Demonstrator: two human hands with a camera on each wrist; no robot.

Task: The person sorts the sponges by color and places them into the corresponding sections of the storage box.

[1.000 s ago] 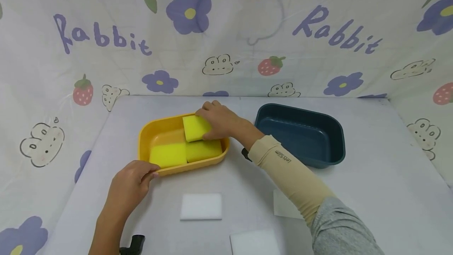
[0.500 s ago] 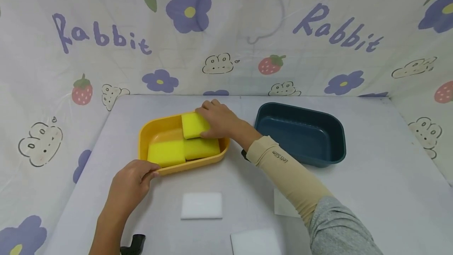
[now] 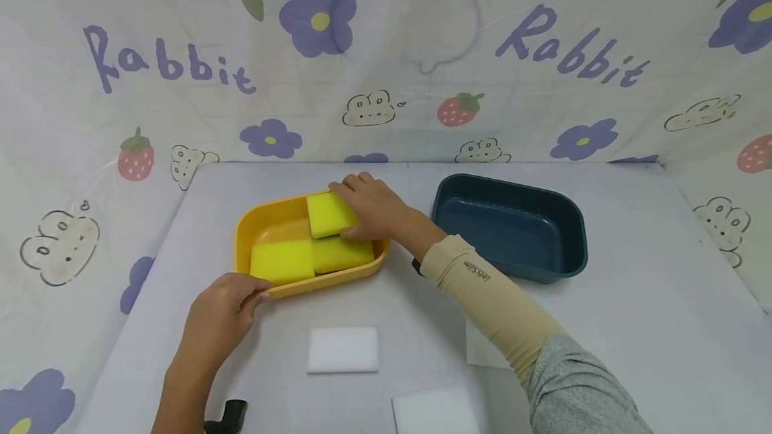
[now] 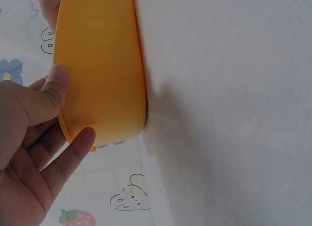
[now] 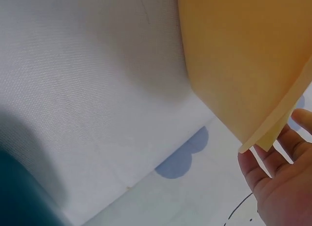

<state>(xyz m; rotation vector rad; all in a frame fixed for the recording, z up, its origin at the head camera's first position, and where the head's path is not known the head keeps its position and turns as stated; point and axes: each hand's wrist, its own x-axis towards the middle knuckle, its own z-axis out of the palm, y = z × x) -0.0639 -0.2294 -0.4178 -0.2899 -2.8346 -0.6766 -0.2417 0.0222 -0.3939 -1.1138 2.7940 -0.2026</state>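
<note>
My left hand (image 3: 223, 313) pinches the near-left rim of a yellow tub (image 3: 280, 226); the left wrist view shows its thumb against the tub's outer wall (image 4: 100, 74). Over at the tub's far-right corner, my right hand (image 3: 378, 206) holds a yellow sponge (image 3: 326, 215), partly covered by the fingers. In the right wrist view, only a corner of that sponge (image 5: 274, 134) peeks past the rim near the fingers. Two more yellow sponges lie side by side along the tub's near wall, one on the left (image 3: 282, 262) and one on the right (image 3: 342, 255).
A dark blue tub (image 3: 580, 240) stands to the right of the yellow one. Nearer me, white sponge-like blocks lie on the white table: one at centre (image 3: 342, 350), one at the bottom edge (image 3: 433, 412), one partly behind the right sleeve (image 3: 482, 347). A black piece (image 3: 232, 415) shows beside my left forearm.
The yellow sponge under my right hand has shifted slightly left and away from me. The two sponges along the near wall have also slid a little left. My left hand stays at the rim.
</note>
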